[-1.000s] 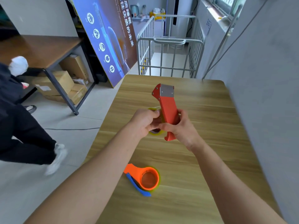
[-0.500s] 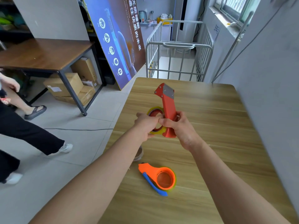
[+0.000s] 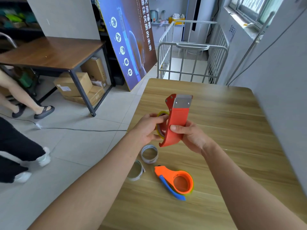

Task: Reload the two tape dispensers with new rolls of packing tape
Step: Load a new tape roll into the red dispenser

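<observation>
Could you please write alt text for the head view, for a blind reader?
The right hand holds a red tape dispenser while the left hand grips a tape roll against it; an orange dispenser and two empty cores lie on the wooden table.

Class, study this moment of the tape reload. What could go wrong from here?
1. The left hand presses the tape roll into the red dispenser, which the right hand grips. A slip could bring that hand onto the bare metal blade at the top.
2. One empty core lies near the left edge of the table, close to the left forearm, and might be knocked off.
</observation>
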The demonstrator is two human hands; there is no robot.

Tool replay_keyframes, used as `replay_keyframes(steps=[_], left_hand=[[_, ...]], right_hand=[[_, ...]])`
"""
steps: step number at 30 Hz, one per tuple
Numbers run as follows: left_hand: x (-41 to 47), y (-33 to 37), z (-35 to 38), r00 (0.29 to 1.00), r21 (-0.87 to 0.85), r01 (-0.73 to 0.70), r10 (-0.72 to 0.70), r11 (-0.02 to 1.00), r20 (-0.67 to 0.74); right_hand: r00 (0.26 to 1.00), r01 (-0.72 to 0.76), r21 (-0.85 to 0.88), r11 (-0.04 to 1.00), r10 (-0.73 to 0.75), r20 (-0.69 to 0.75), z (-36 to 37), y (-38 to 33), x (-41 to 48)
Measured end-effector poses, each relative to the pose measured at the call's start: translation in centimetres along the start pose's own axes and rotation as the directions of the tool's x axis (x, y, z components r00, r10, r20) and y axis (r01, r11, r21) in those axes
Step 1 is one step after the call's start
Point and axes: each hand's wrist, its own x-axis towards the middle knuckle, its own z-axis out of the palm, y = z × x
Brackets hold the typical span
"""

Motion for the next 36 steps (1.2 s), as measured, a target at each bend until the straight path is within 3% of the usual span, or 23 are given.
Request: replay_keyframes(steps=[3,9,16,22,32,36], left_hand=[[0.3,0.3,-0.3,0.999,-0.011,-0.008,0.009,1.0,0.038],[1.3,1.5,-1.4,0.999,0.015,-0.036,0.035,0.999,0.028],[1.5,2.7,-2.0,0.999,0.296,-0.052,0.049,0.954,0.016],[0.6,3.1,-1.9,0.987,0.357,-0.128,0.156,0.925,-0.048],[-1.3,3.2,-1.0,0.954,0.362,-0.27,0.299,0.892,-0.024],[-2.2,3.6,-0.1,0.936,0.359,-0.343,0.348,0.868,0.054]], right_hand=[[0.999,-0.033,-0.007,0.999,0.033,0.022,0.1,-0.1,0.0],[1.0,-0.01,-0.268,0.963,0.01,-0.001,0.7,-0.4,-0.6],[0.992,-0.03,-0.447,0.894,0.082,0.098,1.3,-1.0,-0.6],[0.987,-0.042,-0.507,0.861,0.116,0.114,1.3,-0.8,-0.8],[0.979,-0.149,-0.629,0.763,0.203,0.015,-0.3,0.5,-0.4],[0.976,-0.198,-0.681,0.705,0.204,-0.072,-1.3,0.8,-0.6]])
